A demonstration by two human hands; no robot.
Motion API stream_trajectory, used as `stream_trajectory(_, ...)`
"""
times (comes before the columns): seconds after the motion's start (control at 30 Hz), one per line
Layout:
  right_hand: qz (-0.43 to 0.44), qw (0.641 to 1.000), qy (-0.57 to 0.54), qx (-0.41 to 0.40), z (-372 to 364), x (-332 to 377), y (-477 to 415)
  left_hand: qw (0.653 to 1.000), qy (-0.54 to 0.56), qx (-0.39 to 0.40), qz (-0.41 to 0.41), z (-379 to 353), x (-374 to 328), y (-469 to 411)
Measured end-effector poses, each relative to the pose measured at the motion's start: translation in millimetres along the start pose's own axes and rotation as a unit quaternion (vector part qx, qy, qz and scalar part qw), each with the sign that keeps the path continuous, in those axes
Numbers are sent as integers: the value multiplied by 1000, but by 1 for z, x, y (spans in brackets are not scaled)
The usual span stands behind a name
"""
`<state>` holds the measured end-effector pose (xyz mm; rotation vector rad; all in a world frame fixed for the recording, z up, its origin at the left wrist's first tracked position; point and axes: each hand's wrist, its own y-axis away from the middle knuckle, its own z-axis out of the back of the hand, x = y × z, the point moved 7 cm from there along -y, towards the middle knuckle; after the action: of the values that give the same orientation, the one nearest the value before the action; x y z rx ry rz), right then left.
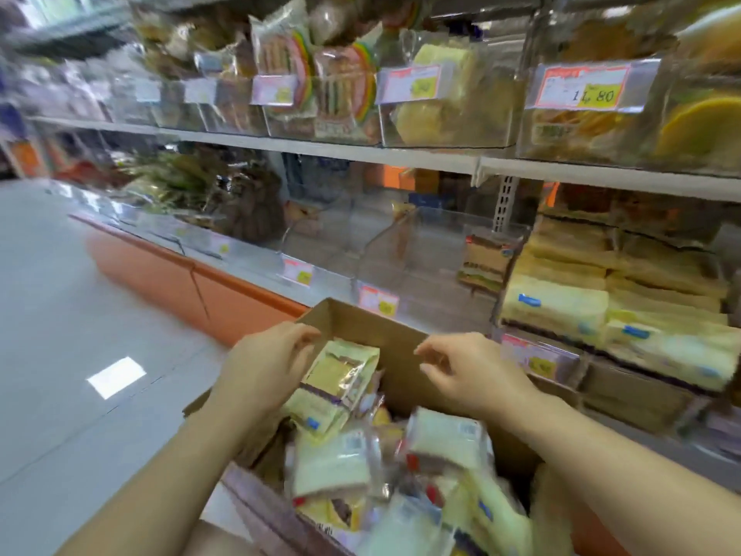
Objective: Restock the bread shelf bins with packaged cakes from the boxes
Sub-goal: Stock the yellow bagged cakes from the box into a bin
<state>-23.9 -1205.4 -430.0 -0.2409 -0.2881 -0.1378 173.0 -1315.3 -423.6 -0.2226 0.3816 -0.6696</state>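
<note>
An open cardboard box (405,375) in front of me is full of packaged cakes (445,435) in clear wrappers. My left hand (264,371) is at the box's left side and holds one yellow packaged cake (337,383) raised and tilted above the rest. Over the middle of the box hovers my right hand (469,375), its fingers loosely curled and holding nothing. Just behind the box, on the lower shelf, a clear bin (421,254) stands almost bare. The bin to its right (537,347) is stacked with similar yellow cakes (561,302).
The upper shelf (320,148) carries clear bins of wrapped breads and cakes with price tags (581,86). An orange shelf base (180,274) runs along the grey tiled floor (80,335) at the left. A brown packaged item (481,262) sits behind the bare bin.
</note>
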Motion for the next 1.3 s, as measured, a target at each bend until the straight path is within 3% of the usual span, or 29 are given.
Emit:
stream_trajectory(0.17, 24, 990, -11, 142, -84, 28, -23, 997, 3, -31, 73, -5, 58, 7)
stream_trajectory(0.3, 63, 980, 22, 190, -138, 38, -46, 991, 70, 13, 117, -24, 95, 9)
stream_trajectory(0.43, 202, 957, 161, 130, -167, 52, -68, 991, 79, 38, 99, -27, 103, 10)
stream_trajectory(0.57, 250, 943, 207, 77, -174, 60, -82, 987, -76, 139, 30, -43, 87, 13)
stream_trajectory(0.67, 270, 936, 214, 77, -171, 60, -85, 955, -124, 258, 78, -59, 94, 26)
stream_trajectory(0.77, 279, 936, 203, 66, -156, 57, -79, 935, -131, 311, 107, -64, 99, 34)
stream_trajectory(0.87, 266, 944, 175, 82, -138, 64, -63, 916, -188, 341, 98, -69, 100, 34)
stream_trajectory(0.93, 242, 948, 137, 154, -142, 65, -48, 914, -216, 331, 93, -71, 98, 33)
stream_trajectory(0.97, 221, 948, 117, 197, -148, 63, -40, 917, -221, 320, 92, -71, 96, 32)
stream_trajectory(1.1, 152, 956, 60, 244, -158, 51, -28, 928, -245, 265, 93, -63, 92, 29)
stream_trajectory(1.23, 63, 971, 23, 230, -153, 19, -49, 946, -222, 212, 107, -54, 89, 24)
stream_trajectory(1.3, -8, 962, -2, 271, -157, -1, -52, 962, -196, 157, 105, -45, 83, 17)
